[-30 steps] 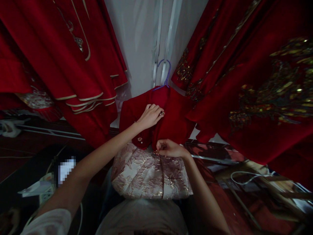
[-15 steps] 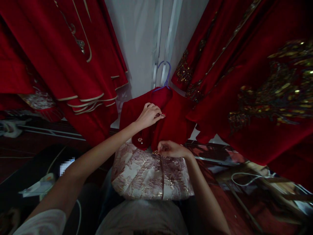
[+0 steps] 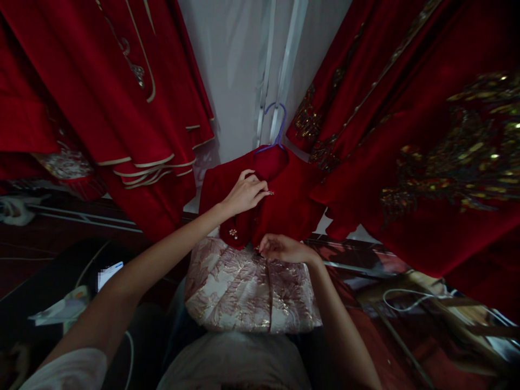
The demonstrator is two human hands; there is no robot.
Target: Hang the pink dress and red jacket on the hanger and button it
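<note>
A small red jacket hangs on a purple hanger in front of me, its lower edge resting over my lap. My left hand lies on the jacket's front, thumb and fingertips pinched at a small beaded ornament mostly hidden by them. At the bottom hem my right hand is closed, fingers curled beside another bead cluster; what they hold is hidden. One more beaded ornament shows on the jacket's lower left front. Pinkish-white brocade fabric covers my lap beneath both hands.
Red garments with pale piping hang at the left. Another red garment with gold sequins hangs close on the right. A pale wall with metal rails stands behind. A dark surface with a phone is at the left, a white cable at the right.
My left fingertips have slid slightly right and now cover more of the upper ornament. My right fingers have shifted a little left, over the bead cluster at the hem.
</note>
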